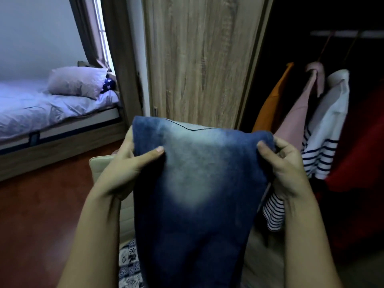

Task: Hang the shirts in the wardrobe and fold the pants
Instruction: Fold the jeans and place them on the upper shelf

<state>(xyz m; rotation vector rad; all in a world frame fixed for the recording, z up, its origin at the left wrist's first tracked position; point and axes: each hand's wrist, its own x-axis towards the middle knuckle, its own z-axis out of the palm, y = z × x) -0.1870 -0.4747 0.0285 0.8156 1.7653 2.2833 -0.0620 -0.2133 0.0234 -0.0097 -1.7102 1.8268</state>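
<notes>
Head view: two hands hold up a pair of blue jeans (197,183) in front of the person. The jeans are folded over at the top and hang down the middle of the picture. They are pale in the middle and dark at the sides.

The left hand (128,163) grips the left side of the fold, with the thumb on the front and the fingers behind the cloth. The right hand (284,163) grips the right side of the fold the same way, with its fingers curled at the edge.

Behind the jeans stands a wooden wardrobe door (203,59). To the right the wardrobe is open and dark inside. Shirts hang there side by side from a rail (342,33): an orange shirt (272,107), a pink shirt (297,113) and a white shirt with dark stripes (328,125). A red cloth (357,152) hangs at the far right.

On the left is a bed (41,104) with a pillow (76,82) on it. The floor (41,215) is red-brown. A patterned cloth (128,265) lies low down, beside the jeans.
</notes>
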